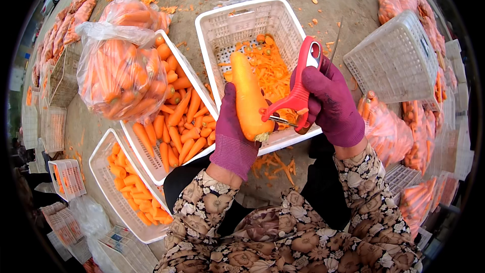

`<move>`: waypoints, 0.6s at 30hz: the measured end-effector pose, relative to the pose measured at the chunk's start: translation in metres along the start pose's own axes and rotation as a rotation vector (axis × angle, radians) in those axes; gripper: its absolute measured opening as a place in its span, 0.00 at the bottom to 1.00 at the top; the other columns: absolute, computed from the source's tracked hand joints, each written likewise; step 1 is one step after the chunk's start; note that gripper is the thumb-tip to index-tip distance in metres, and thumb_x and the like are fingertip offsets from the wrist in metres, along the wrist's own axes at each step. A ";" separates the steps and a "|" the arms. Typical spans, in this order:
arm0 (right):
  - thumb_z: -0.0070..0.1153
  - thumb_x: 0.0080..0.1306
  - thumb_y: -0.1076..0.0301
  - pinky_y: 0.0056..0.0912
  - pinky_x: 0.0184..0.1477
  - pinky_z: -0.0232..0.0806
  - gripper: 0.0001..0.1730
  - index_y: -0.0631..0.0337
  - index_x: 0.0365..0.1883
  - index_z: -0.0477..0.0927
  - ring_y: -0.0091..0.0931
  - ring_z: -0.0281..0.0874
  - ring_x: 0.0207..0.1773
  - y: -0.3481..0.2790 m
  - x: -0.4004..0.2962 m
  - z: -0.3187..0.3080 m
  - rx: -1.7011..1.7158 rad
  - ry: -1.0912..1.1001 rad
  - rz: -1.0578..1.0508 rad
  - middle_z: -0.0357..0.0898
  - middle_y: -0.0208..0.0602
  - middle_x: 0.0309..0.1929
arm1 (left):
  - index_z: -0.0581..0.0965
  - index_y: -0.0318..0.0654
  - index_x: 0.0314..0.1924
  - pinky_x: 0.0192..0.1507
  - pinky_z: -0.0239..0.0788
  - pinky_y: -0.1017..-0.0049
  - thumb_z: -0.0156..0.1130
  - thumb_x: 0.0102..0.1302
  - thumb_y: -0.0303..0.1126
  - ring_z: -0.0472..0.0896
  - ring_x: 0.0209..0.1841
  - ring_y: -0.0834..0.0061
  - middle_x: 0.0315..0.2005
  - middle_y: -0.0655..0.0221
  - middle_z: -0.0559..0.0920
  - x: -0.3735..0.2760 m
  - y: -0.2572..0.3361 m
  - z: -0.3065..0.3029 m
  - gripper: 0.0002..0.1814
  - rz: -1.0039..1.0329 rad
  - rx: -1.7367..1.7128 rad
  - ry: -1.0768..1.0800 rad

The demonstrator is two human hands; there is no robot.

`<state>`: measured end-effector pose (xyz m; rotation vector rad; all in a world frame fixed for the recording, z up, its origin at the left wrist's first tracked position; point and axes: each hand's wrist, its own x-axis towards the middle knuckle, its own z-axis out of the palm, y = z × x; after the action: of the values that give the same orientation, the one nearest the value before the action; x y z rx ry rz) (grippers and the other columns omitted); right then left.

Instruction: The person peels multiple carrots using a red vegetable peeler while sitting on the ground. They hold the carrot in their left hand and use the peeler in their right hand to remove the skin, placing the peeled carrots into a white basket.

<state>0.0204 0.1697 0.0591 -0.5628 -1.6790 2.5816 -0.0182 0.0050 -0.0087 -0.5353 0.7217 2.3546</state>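
My left hand [237, 129], in a purple glove, holds a thick carrot [248, 94], its stem end pointing down towards me. In my right hand [333, 102], gloved alike, is a red-handled peeler [297, 91]; its metal blade lies at the carrot's lower right side, with a scrap of orange peel on the frame. A thin knife blade [336, 41] also sticks up from behind the right hand; its handle is hidden. Beneath both hands stands a white plastic crate [201, 41] holding carrot peelings [273, 68] and cut ends.
To the left, a white crate [185, 58] of whole carrots bears a clear bag of carrots [121, 76]. Nearer me is a crate [110, 182] of peeled-looking carrots. An upended crate [394, 57] and bagged carrots [382, 129] stand at right. Peelings [276, 167] litter the ground.
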 end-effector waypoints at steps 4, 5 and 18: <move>0.60 0.63 0.62 0.20 0.13 0.59 0.16 0.63 0.42 0.73 0.19 0.66 0.11 0.002 0.000 0.006 -0.080 -0.035 0.161 0.72 0.29 0.17 | 0.70 0.38 0.58 0.51 0.75 0.64 0.50 0.71 0.56 0.81 0.47 0.63 0.47 0.58 0.79 -0.008 0.002 0.009 0.29 -0.031 0.082 0.022; 0.62 0.62 0.60 0.21 0.14 0.60 0.17 0.63 0.41 0.74 0.19 0.66 0.11 0.002 0.001 0.006 -0.076 -0.038 0.159 0.71 0.29 0.15 | 0.70 0.38 0.58 0.49 0.76 0.64 0.50 0.71 0.56 0.81 0.45 0.63 0.45 0.58 0.79 -0.010 0.002 0.013 0.30 -0.026 0.083 0.032; 0.62 0.64 0.58 0.21 0.17 0.61 0.14 0.58 0.32 0.73 0.20 0.68 0.15 -0.006 0.076 -0.077 0.027 0.460 -0.313 0.72 0.28 0.18 | 0.69 0.37 0.54 0.31 0.77 0.62 0.47 0.68 0.64 0.82 0.31 0.59 0.32 0.54 0.80 -0.038 -0.001 0.021 0.35 -0.356 0.209 -0.283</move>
<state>-0.0283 0.2556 0.0143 -0.7525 -1.4411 2.0571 0.0057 0.0019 0.0273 -0.2112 0.6683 1.9436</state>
